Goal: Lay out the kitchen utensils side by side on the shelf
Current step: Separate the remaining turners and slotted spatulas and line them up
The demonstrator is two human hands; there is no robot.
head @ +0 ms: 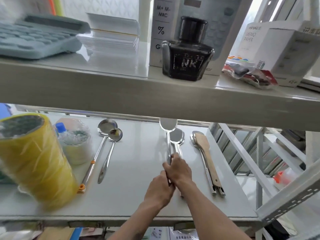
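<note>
Centre of the frame, lower shelf [131, 196]: both hands meet over the handles of two steel spatulas. Right hand [179, 170] is wrapped around the handle of the longer spatula [167, 126], whose blade reaches back under the upper shelf edge. Left hand [160, 189] is curled closed at the handle ends just below; which of the two handles it pinches cannot be told. The shorter spatula [177, 136] lies just beside the long one, blades nearly touching.

Left of centre: large ladle [106, 127] and small ladle [115, 134], bowls overlapping, handles diverging. Right of centre: wooden turner [203, 142] lying on top of a steel turner [195, 144].

Step in hand, as judged: separating and squaring up the middle spatula pair. Next move likely calls for sliding one spatula sideways until a clear gap shows, handles parallel. The ladle pair and the stacked turners probably need spreading as well. The yellow tape roll [32, 158] crowds the left end.
</note>
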